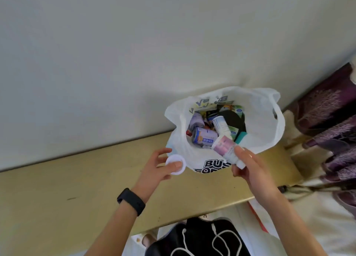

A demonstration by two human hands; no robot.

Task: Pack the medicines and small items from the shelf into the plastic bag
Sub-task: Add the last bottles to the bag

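1. Because the white plastic bag with black lettering (265, 121) stands upright on the pale yellow desk (77, 178) against the off-white wall (115, 44), its mouth gapes upward; items can be lowered in from above without a hand holding the rim.
2. Contents already in the bag lie loosely on their sides: a blue-and-orange can (204, 137), a white bottle with a pale label (220, 124), a flat black item (234, 119) and several small boxes; the task appears well advanced.
3. Task item in hand: a white plastic bottle with a pink-and-lilac label (226, 150); it is tilted over the near rim of the bag, base toward the contents, neck end toward the person.
4. Right hand (250, 169): fingers curled round the neck end of the bottle, thumb on top; grip is at one end only, which leaves the body free to enter the bag first.
5. Left hand (154, 169): thumb and one or two fingers pinch a round white plastic cap (172, 159) just left of the bag, above the desk; remaining fingers are spread; a black wristband (132, 201) sits on the wrist.
6. Judgement: the cap probably belongs to the held bottle, kept apart for refitting; whether the neck is open cannot be told.
7. Judgement: an uncapped bottle could spill among the contents; fit the cap before release.
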